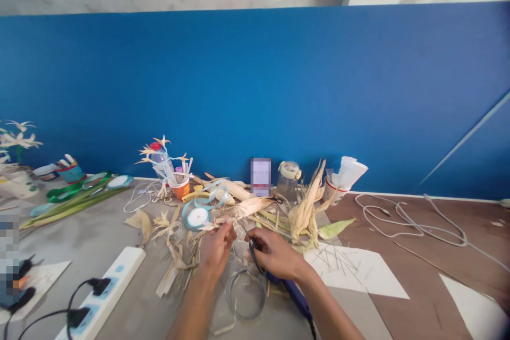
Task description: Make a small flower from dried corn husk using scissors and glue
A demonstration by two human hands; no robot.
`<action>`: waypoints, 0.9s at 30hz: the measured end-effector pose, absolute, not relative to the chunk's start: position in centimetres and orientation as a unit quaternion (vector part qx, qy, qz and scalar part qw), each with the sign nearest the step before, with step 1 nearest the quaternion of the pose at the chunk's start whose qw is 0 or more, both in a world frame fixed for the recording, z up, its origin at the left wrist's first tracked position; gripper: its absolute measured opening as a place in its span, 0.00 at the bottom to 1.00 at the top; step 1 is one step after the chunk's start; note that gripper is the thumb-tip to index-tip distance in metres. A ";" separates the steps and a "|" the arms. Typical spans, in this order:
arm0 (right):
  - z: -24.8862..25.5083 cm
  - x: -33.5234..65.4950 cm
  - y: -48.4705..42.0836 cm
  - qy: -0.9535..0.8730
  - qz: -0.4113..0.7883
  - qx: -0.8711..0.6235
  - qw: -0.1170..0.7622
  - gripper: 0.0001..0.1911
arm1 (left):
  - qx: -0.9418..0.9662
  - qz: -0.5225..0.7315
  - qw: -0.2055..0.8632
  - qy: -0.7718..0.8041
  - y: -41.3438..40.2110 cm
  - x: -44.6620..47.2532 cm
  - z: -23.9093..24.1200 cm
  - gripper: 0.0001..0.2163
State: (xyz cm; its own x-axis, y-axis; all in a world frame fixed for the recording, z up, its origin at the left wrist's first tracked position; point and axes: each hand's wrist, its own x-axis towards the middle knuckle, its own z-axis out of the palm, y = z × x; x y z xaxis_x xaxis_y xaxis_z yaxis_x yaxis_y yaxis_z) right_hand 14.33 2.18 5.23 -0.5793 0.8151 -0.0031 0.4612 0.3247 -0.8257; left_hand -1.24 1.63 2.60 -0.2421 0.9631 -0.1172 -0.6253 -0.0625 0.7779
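Note:
My right hand [274, 252] is closed round a pair of scissors [255, 254] with dark handles, their blades pointing up and left toward my other hand. The fingertips of my left hand [217, 247] are pinched together just left of the blades; whatever they hold is too small to make out. Right behind that hand lie a spool of pale blue ribbon [197, 218] and dried corn husks [251, 206]. A coil of wire [247, 295] rests between my forearms. Partly under my right forearm is a dark blue tool with a cord [295, 297], perhaps a glue gun.
A white power strip [115, 289] with black plugs lies at left. Behind stand a cup of sticks and husk flowers [179, 188], a phone [261, 177], a jar [288, 180] and a paper cup [334, 191]. Thin wires lie on white paper [370, 271]; a white cable [418, 226] loops at right.

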 end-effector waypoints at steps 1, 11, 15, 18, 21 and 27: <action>5.3 14.2 2.1 -0.787 0.412 -0.407 0.213 0.10 | 0.226 0.692 0.573 0.377 1.6 -1.2 2.5 0.17; 4.9 14.1 2.4 -0.787 0.410 -0.404 0.222 0.05 | 0.252 0.673 0.572 0.396 1.7 -1.3 2.0 0.19; 5.0 14.2 2.4 -0.788 0.414 -0.401 0.217 0.04 | 0.264 0.665 0.574 0.398 1.8 -1.3 1.8 0.19; 5.0 14.3 2.3 -0.787 0.415 -0.404 0.212 0.05 | 0.271 0.663 0.577 0.392 1.9 -1.2 1.7 0.19; 4.9 14.3 2.3 -0.786 0.419 -0.403 0.209 0.07 | 0.273 0.662 0.575 0.395 1.9 -1.3 1.8 0.19; 4.8 14.6 2.4 -0.794 0.412 -0.400 0.199 0.06 | 0.265 0.644 0.583 0.419 1.8 -1.4 2.1 0.20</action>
State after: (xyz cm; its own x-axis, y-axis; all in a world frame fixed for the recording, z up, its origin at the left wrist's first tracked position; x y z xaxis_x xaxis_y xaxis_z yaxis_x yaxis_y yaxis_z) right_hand 14.57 2.36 4.80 -0.5999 0.8000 -0.0137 0.4715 0.3396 -0.8139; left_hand -1.38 1.84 2.06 -0.1808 0.9725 -0.1470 -0.5286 0.0299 0.8483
